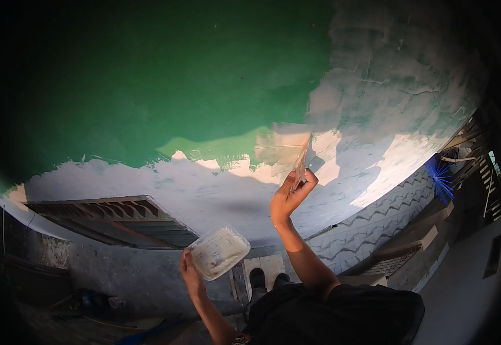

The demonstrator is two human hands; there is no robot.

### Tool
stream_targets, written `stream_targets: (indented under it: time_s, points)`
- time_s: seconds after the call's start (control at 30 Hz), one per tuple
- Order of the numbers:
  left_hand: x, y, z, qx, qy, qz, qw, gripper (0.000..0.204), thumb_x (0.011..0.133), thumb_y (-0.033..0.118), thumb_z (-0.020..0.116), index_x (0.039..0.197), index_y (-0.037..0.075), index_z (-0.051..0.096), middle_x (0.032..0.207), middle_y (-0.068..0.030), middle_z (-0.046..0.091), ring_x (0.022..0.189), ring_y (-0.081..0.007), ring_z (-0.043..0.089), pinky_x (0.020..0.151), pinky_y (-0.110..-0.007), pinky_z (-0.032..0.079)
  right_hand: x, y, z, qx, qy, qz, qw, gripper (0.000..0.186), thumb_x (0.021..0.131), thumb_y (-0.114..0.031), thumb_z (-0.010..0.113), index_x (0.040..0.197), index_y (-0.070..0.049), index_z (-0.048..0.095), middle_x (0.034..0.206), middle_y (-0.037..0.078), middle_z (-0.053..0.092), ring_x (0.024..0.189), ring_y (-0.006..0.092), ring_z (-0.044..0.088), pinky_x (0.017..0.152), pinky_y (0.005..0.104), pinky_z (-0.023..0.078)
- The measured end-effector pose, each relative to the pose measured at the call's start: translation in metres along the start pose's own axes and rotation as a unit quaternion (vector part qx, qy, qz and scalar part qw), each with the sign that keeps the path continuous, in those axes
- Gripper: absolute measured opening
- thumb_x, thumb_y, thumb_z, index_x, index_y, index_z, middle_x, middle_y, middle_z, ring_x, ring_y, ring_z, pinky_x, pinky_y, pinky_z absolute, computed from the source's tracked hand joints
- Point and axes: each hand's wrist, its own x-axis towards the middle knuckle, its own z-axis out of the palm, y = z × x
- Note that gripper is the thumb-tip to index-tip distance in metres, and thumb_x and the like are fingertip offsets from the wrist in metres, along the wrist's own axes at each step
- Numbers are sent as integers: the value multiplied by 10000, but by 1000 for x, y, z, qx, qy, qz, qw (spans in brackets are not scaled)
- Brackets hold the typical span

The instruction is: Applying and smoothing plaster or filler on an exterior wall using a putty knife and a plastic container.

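My right hand (292,195) is closed around a flat putty scraper (302,159), seen nearly edge-on and smeared pale. The scraper's tip is at the wall (204,75), beside a thin fresh-looking patch of putty (276,150) over green paint; whether it touches cannot be made out. Lower and to the left, my left hand (190,270) grips a shallow, clear plastic tub (218,253) by its edge. White putty coats the inside of the tub, which is tilted towards me.
A louvred vent or window (112,213) is set in the wall at lower left. My feet (258,278) stand on a pale board (270,265) far below. On the right are a patterned tiled surface (365,227), a blue bristly object (441,178) and a ledge (400,259).
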Motion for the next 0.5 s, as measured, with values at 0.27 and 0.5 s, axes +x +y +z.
stream_targets:
  time_s: [0.27, 0.5]
  points:
    - [1, -2, 7, 12, 9, 9, 1000, 384, 1026, 372, 527, 1062, 13, 661, 968, -44, 670, 862, -130, 611, 778, -303, 496, -23, -18, 46, -48, -73, -43, 995, 480, 720, 143, 682, 1142, -28, 532, 1133, 157, 529, 1039, 332, 563, 792, 371, 487]
    - [-3, -1, 2, 14, 39, 3, 999, 373, 1028, 360, 523, 1044, 14, 662, 961, -31, 663, 853, -123, 599, 780, -298, 490, -58, -29, 64, 8, -129, -58, 990, 420, 797, 130, 644, 1165, -8, 496, 1155, 154, 478, 955, 239, 561, 698, 306, 495]
